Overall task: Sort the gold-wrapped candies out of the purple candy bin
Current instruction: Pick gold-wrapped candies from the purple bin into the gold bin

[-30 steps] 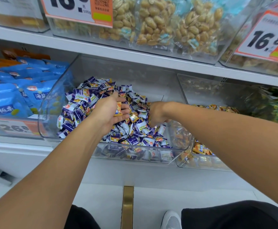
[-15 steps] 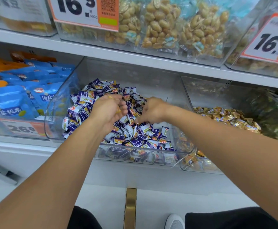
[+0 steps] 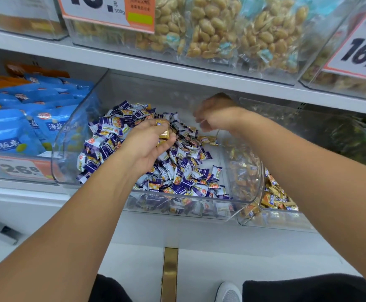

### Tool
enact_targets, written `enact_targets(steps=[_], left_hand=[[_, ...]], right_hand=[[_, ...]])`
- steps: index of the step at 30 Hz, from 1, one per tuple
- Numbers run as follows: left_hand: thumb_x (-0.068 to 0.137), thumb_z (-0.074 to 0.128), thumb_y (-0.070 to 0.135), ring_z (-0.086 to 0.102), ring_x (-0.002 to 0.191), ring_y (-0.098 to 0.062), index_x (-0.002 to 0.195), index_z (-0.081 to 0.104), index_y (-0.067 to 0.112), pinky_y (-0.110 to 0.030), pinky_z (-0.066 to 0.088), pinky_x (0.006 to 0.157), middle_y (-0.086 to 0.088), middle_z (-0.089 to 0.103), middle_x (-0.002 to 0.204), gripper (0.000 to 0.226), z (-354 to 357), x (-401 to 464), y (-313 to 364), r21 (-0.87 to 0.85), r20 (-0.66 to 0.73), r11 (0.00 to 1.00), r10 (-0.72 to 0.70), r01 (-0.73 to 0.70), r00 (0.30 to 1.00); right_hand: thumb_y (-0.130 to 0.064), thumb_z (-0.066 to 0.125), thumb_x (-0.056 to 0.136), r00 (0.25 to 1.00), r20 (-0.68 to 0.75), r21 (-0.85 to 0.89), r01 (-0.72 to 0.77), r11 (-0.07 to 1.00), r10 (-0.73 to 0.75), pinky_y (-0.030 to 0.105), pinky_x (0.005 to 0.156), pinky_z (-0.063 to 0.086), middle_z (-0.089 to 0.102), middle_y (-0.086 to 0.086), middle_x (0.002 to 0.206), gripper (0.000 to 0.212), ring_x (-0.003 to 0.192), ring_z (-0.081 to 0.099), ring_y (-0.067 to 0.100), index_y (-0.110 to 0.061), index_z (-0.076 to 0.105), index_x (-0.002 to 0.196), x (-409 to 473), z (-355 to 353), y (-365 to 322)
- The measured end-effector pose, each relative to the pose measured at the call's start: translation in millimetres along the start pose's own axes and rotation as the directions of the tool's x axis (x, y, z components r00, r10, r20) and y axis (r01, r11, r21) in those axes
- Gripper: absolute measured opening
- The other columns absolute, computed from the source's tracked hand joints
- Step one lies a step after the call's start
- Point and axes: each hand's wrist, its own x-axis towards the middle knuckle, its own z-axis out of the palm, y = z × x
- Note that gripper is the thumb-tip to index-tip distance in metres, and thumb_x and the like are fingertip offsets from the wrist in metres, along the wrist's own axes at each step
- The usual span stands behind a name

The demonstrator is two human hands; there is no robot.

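Orange-and-white price tag [image 3: 23, 168] reads "26.8". Left hand [image 3: 147, 144], palm up over the clear plastic bin [image 3: 199, 211], cups gold-wrapped candies [image 3: 163, 134]; blurred right hand [image 3: 216, 114], grip indiscernible.

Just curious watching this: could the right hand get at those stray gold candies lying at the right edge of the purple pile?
Probably yes. The right hand hovers just above the gold candies, and the clear bin is open on top, with nothing between.
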Motion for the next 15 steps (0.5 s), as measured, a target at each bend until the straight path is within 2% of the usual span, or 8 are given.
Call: enact_targets(steps=[2, 5, 6, 9, 11, 15], left_hand=[[0.099, 0.054, 0.003, 0.062, 0.082, -0.017, 0.103, 0.059, 0.007, -0.023, 0.060, 0.066, -0.009, 0.060, 0.097, 0.008, -4.0, 1.6, -0.9, -0.015, -0.010, 1.000, -0.003, 0.003, 1.000], [0.100, 0.052, 0.004, 0.062, 0.081, -0.017, 0.111, 0.060, 0.005, -0.024, 0.059, 0.065, -0.010, 0.060, 0.098, 0.013, -8.9, 1.9, -1.4, 0.008, -0.012, 1.000, 0.001, -0.001, 1.000], [0.101, 0.050, 0.004, 0.061, 0.080, -0.017, 0.112, 0.060, 0.006, -0.023, 0.059, 0.064, -0.010, 0.060, 0.098, 0.015, -9.9, 1.8, -1.9, 0.025, -0.009, 1.000, 0.003, -0.002, 1.000], [0.102, 0.048, 0.004, 0.060, 0.078, -0.016, 0.113, 0.060, 0.008, -0.021, 0.057, 0.060, -0.010, 0.060, 0.096, 0.017, -12.7, 1.0, -4.3, 0.080, -0.004, 0.997, 0.010, -0.010, 1.000], [0.102, 0.047, 0.004, 0.059, 0.076, -0.016, 0.109, 0.062, 0.010, -0.020, 0.056, 0.058, -0.010, 0.061, 0.094, 0.017, -14.1, 0.6, -4.3, 0.104, 0.000, 0.994, 0.015, -0.014, 1.000], [0.102, 0.048, 0.004, 0.059, 0.075, -0.015, 0.109, 0.062, 0.009, -0.021, 0.055, 0.056, -0.009, 0.062, 0.092, 0.017, -19.1, 2.8, -0.4, 0.107, -0.005, 0.994, 0.012, -0.011, 1.000]], right_hand=[[-0.009, 0.055, 0.095, 0.995, -0.020, -0.275, -0.101, 0.956, 0.100, 0.040, 0.091, 0.055, 0.067, 0.020, 0.118, 0.027, 0.109, 0.065, 0.035, 0.001, 0.065, 0.118, 9.2, 0.1, 10.1], [-0.005, 0.046, 0.101, 0.971, 0.130, -0.454, -0.123, 0.882, 0.202, 0.037, 0.093, 0.053, 0.060, 0.020, 0.120, 0.033, 0.103, 0.064, 0.033, 0.004, 0.054, 0.131, 10.5, 10.9, 5.8], [-0.006, 0.041, 0.104, 0.963, 0.156, -0.482, -0.118, 0.868, 0.218, 0.036, 0.098, 0.050, 0.058, 0.019, 0.124, 0.035, 0.104, 0.062, 0.031, 0.005, 0.049, 0.137, 12.3, 15.8, 4.1], [-0.016, 0.041, 0.106, 0.937, 0.235, -0.529, -0.101, 0.843, 0.260, 0.042, 0.107, 0.045, 0.046, 0.022, 0.147, 0.042, 0.131, 0.050, 0.036, 0.002, 0.045, 0.143, 23.2, 30.6, 7.0], [-0.024, 0.046, 0.105, 0.924, 0.239, -0.532, -0.133, 0.837, 0.298, 0.047, 0.103, 0.049, 0.049, 0.022, 0.145, 0.043, 0.128, 0.053, 0.038, 0.000, 0.048, 0.140, 31.9, 34.0, 11.6], [-0.037, 0.070, 0.091, 0.906, 0.265, -0.442, -0.190, 0.876, 0.330, 0.045, 0.099, 0.053, 0.055, 0.013, 0.136, 0.055, 0.117, 0.061, 0.034, -0.008, 0.055, 0.135, 47.5, 35.2, 18.5]])
